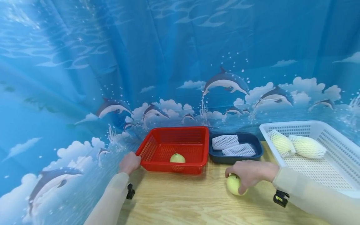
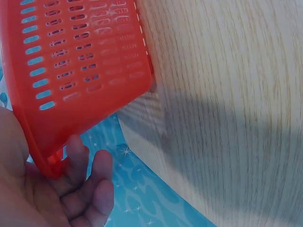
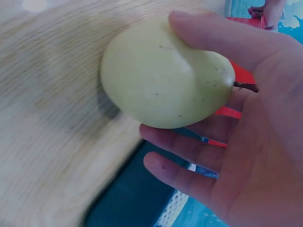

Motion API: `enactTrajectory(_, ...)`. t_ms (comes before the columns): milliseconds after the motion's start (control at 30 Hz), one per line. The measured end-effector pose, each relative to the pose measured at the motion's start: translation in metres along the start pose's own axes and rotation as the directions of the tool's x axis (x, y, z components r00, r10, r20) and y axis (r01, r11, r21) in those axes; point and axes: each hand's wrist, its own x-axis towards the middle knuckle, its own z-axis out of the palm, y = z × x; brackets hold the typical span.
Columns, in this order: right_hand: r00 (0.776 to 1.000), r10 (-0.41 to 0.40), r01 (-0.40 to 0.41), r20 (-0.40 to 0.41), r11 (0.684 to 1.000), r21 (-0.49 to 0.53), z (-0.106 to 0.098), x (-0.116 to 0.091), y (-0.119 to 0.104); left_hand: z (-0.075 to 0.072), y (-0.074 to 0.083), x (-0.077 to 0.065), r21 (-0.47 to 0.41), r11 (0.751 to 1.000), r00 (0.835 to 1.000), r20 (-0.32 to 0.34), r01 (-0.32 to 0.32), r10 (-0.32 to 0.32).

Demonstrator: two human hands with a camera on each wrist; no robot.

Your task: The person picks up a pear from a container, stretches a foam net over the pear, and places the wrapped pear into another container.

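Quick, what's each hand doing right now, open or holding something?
Left hand: closed, gripping the red basket.
Right hand: closed, holding a pear.

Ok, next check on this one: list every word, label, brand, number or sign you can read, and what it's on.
No readable text in any view.
Red basket, dark blue tray, white basket: no lettering visible.
Pear in the right hand: dark specks only, no sticker visible.
Backdrop: pictures, no words.
Black wrist device on the right arm: too small to tell whether it's marked.
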Motion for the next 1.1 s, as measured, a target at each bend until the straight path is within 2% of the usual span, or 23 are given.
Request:
enactTrajectory(133,0.999,-0.036,0.036,-0.027,0.999,0.021,0.001,-0.001,0.002,-0.003,0.000,-0.001,0.025,1.000,1.000,-0.024,0.010,-0.009)
enactTrajectory(233,0.997,-0.057,0.059,-0.044,0.998,0.026,0.001,-0.002,0.004,-0.003,0.000,-0.003,0.056,0.998,0.994,-0.107,-0.002,0.008)
enactTrajectory(300,0.997,-0.058,0.060,-0.051,0.997,0.044,0.000,-0.004,0.005,-0.002,0.002,-0.004,0.070,0.997,0.981,-0.187,-0.032,0.044)
enactTrajectory(400,0.998,-0.050,0.053,-0.044,0.996,0.078,-0.002,-0.007,0.007,0.001,0.009,-0.006,0.073,0.994,0.949,-0.299,-0.086,0.104)
enactTrajectory(533,0.998,-0.053,0.056,-0.033,0.993,0.103,-0.006,-0.011,0.011,0.005,0.025,-0.010,0.040,0.987,0.918,-0.361,-0.158,0.162)
enactTrajectory(600,0.998,-0.051,0.054,-0.029,0.992,0.111,-0.009,-0.014,0.014,0.007,0.035,-0.014,0.016,0.981,0.911,-0.369,-0.191,0.183)
enactTrajectory(833,0.999,-0.038,0.041,-0.027,0.993,0.107,-0.023,-0.023,0.023,0.013,0.075,-0.033,-0.084,0.963,0.922,-0.320,-0.256,0.217)
enactTrajectory(933,1.000,-0.020,0.022,-0.024,0.994,0.103,-0.028,-0.021,0.028,0.016,0.090,-0.043,-0.094,0.953,0.920,-0.303,-0.287,0.248)
enactTrajectory(1100,0.998,-0.017,0.024,-0.059,0.993,0.116,-0.036,-0.014,0.041,0.023,0.111,-0.060,-0.104,0.918,0.896,-0.286,-0.382,0.340)
